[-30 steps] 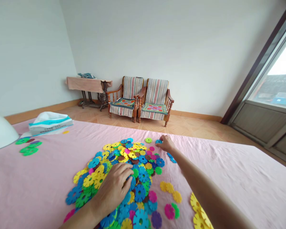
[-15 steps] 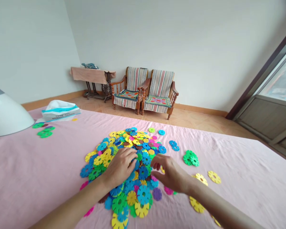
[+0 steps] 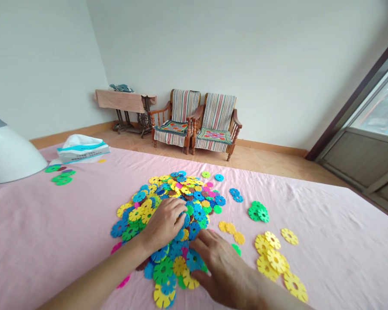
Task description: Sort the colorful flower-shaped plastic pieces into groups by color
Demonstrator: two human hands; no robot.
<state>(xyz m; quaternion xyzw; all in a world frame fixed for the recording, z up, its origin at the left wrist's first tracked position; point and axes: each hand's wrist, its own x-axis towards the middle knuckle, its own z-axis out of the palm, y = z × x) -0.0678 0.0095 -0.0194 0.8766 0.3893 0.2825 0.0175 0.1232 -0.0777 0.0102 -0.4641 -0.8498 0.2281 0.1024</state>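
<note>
A heap of flat plastic snowflake discs [image 3: 177, 193] in blue, yellow, green and pink lies on the pink cloth [image 3: 51, 232]. My left hand [image 3: 164, 224] rests palm down on the heap's middle, fingers spread over blue and yellow discs. My right hand [image 3: 221, 267] lies flat at the near edge of the heap, fingers stretched toward a blue disc [image 3: 194, 259]. Neither hand grips anything that I can see.
Sorted clusters lie apart: green discs [image 3: 258, 212], yellow discs [image 3: 274, 258], two blue discs [image 3: 236, 195], more green discs [image 3: 60, 177] at far left. A tissue pack [image 3: 82, 148] and a white dome [image 3: 9, 153] stand at left. Two striped armchairs [image 3: 197, 125] sit by the wall.
My right hand drew back from the far side of the heap to its near edge and lowered flat. My left hand stayed on the heap. The view shifted down and rightward.
</note>
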